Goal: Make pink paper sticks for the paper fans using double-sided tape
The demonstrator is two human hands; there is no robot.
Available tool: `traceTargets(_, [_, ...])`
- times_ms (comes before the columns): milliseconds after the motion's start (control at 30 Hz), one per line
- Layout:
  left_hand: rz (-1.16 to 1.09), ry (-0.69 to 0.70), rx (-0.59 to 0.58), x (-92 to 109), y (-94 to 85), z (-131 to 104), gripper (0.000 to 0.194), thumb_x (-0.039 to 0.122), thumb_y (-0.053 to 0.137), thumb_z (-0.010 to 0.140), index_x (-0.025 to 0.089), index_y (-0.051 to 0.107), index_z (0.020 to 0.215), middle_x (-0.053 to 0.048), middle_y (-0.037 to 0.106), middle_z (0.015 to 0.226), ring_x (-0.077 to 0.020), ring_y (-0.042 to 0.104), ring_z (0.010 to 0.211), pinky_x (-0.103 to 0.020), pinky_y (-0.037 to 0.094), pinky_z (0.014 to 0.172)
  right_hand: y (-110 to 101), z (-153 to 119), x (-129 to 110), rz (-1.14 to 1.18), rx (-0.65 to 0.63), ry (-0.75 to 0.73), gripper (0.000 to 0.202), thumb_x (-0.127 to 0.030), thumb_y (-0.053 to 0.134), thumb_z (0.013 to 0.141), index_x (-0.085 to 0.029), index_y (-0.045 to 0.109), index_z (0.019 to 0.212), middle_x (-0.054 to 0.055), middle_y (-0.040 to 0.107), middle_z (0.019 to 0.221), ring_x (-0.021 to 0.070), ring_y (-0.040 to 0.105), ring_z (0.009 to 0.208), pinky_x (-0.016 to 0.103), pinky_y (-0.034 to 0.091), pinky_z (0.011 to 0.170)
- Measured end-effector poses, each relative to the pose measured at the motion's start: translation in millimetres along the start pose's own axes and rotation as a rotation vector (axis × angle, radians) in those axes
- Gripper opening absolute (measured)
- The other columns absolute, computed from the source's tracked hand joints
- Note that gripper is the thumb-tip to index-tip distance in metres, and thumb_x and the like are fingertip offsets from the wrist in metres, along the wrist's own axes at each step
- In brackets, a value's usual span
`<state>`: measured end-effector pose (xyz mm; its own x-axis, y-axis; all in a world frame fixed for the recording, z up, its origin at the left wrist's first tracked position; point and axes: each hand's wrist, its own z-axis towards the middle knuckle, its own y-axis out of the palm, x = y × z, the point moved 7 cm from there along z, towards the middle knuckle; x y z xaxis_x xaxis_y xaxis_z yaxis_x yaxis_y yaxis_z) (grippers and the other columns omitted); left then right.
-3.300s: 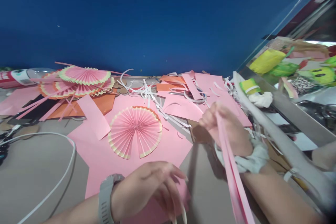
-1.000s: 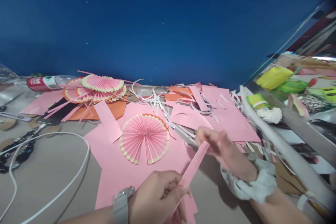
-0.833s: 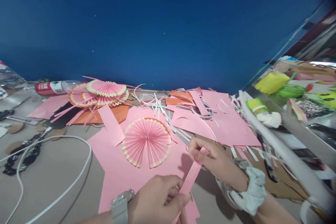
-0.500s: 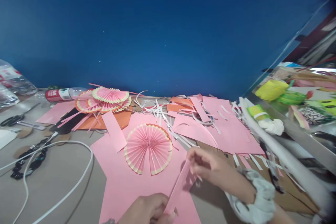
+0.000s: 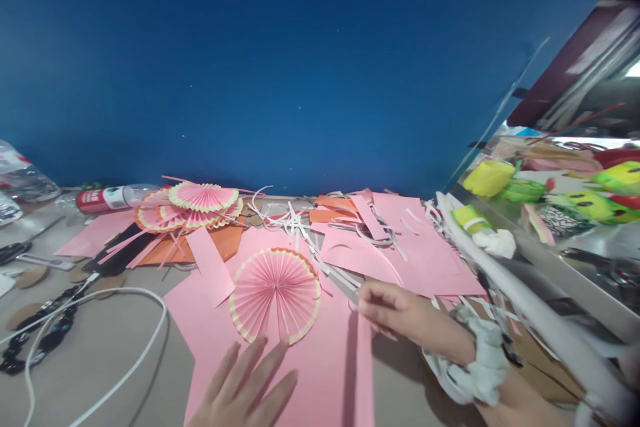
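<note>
My left hand (image 5: pixel 245 383) is open, with its fingers spread over the pink paper sheet (image 5: pixel 310 387). Its fingertips reach the lower edge of a round pleated paper fan (image 5: pixel 275 290), pink with a cream and orange rim and a narrow gap at the bottom. On the right, my right hand (image 5: pixel 383 307) is closed in a pinch on the upper end of a narrow pink paper strip (image 5: pixel 365 373). The strip runs down toward the bottom of the view, above or along the sheet's right side; I cannot tell which.
More pleated fans (image 5: pixel 203 200) are piled at the back left near a red-labelled bottle (image 5: pixel 105 199). White paper strips (image 5: pixel 290 217) and pink offcuts (image 5: pixel 420 240) lie behind. A white cable (image 5: pixel 163 320) loops at left; a white tube (image 5: pixel 520 320) slants along the right.
My left hand has let go of the strip's lower end, moved left and spread open by the fan. My right hand keeps its pinch. The view has shifted slightly.
</note>
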<state>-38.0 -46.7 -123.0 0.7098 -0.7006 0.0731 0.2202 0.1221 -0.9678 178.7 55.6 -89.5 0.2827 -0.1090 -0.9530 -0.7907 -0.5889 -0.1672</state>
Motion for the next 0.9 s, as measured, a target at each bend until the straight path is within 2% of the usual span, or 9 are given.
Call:
traceTargets(67, [0.172, -0.065, 0.047, -7, -1.5, 5, 0.062, 0.053, 0.049, 0.083, 0.029, 0.035, 0.138, -0.004, 0.046, 0.138, -0.0323, 0.040, 0.125, -0.043, 0.017, 0.106, 8, 3, 0, -0.132, -0.043, 0.016, 0.035, -0.049, 0.054, 0.082, -0.016, 0.046, 0.072, -0.006, 0.043, 0.055, 0.0064, 0.037, 0.047, 0.020, 0.028, 0.049])
traceTargets(133, [0.168, -0.026, -0.038, -8, 2.3, 15, 0.070, 0.061, 0.041, 0.083, 0.025, 0.027, 0.142, -0.004, 0.038, 0.143, -0.0312, 0.035, 0.128, -0.041, 0.020, 0.106, 12, 6, 2, -0.209, -0.037, 0.041, 0.036, -0.051, 0.052, 0.082, -0.017, 0.047, 0.072, -0.006, 0.045, 0.054, 0.0065, 0.039, 0.046, 0.020, 0.030, 0.048])
traceTargets(300, [0.033, -0.142, -0.153, -33, -2.6, 45, 0.061, 0.054, 0.031, 0.090, 0.027, 0.018, 0.143, -0.003, 0.027, 0.149, -0.0280, 0.024, 0.135, -0.048, 0.021, 0.107, 6, 14, 4, -0.309, 0.094, 0.069, 0.032, -0.049, 0.049, 0.084, -0.017, 0.050, 0.076, -0.005, 0.047, 0.056, 0.0062, 0.041, 0.045, 0.018, 0.031, 0.046])
traceTargets(533, [-0.078, -0.171, -0.127, -55, -5.0, 63, 0.055, 0.046, 0.032, 0.093, 0.026, 0.021, 0.143, -0.006, 0.027, 0.149, -0.0283, 0.020, 0.137, -0.054, 0.017, 0.108, 10, 40, 5, -0.374, 0.181, 0.038, 0.024, -0.040, 0.044, 0.087, -0.018, 0.047, 0.079, -0.005, 0.049, 0.056, 0.0081, 0.048, 0.044, 0.020, 0.037, 0.046])
traceTargets(600, [-0.079, -0.181, -0.072, -51, -11.8, 62, 0.054, 0.042, 0.032, 0.094, 0.024, 0.020, 0.143, -0.006, 0.026, 0.149, -0.0284, 0.016, 0.138, -0.054, 0.015, 0.109, 16, 50, 2, -0.408, 0.190, 0.006, 0.022, -0.037, 0.042, 0.088, -0.018, 0.046, 0.078, -0.005, 0.048, 0.055, 0.0088, 0.049, 0.043, 0.021, 0.038, 0.045])
traceTargets(700, [-0.109, -0.103, -0.043, -27, -20.5, 57, 0.061, 0.045, 0.035, 0.092, 0.021, 0.017, 0.144, -0.007, 0.023, 0.150, -0.0279, 0.014, 0.138, -0.051, 0.014, 0.110, 30, 59, -7, -0.501, 0.219, -0.071, 0.015, -0.030, 0.045, 0.086, -0.019, 0.049, 0.077, -0.004, 0.051, 0.057, 0.0110, 0.051, 0.048, 0.024, 0.041, 0.049])
traceTargets(767, [-0.135, -0.007, -0.132, -6, -15.8, 53, 0.071, 0.055, 0.039, 0.087, 0.022, 0.015, 0.145, -0.006, 0.017, 0.151, -0.0296, 0.014, 0.138, -0.051, 0.016, 0.110, 41, 59, -13, -0.579, 0.272, -0.142, 0.007, -0.023, 0.046, 0.085, -0.019, 0.052, 0.086, 0.000, 0.057, 0.069, 0.0145, 0.055, 0.060, 0.029, 0.044, 0.060])
traceTargets(800, [-0.147, 0.045, -0.178, 3, -11.8, 50, 0.073, 0.058, 0.039, 0.085, 0.022, 0.015, 0.145, -0.007, 0.017, 0.151, -0.0311, 0.016, 0.138, -0.052, 0.018, 0.109, 47, 57, -16, -0.616, 0.296, -0.182, 0.010, -0.020, 0.046, 0.085, -0.020, 0.052, 0.092, 0.003, 0.059, 0.078, 0.0167, 0.056, 0.069, 0.032, 0.045, 0.067])
traceTargets(900, [-0.142, 0.048, -0.275, 15, 2.0, 43, 0.074, 0.059, 0.037, 0.086, 0.017, 0.018, 0.144, -0.009, 0.015, 0.150, -0.0341, 0.020, 0.136, -0.052, 0.024, 0.107, 66, 46, -18, -0.705, 0.300, -0.294, 0.024, -0.012, 0.041, 0.086, -0.020, 0.054, 0.105, 0.008, 0.059, 0.102, 0.0211, 0.053, 0.095, 0.039, 0.041, 0.086])
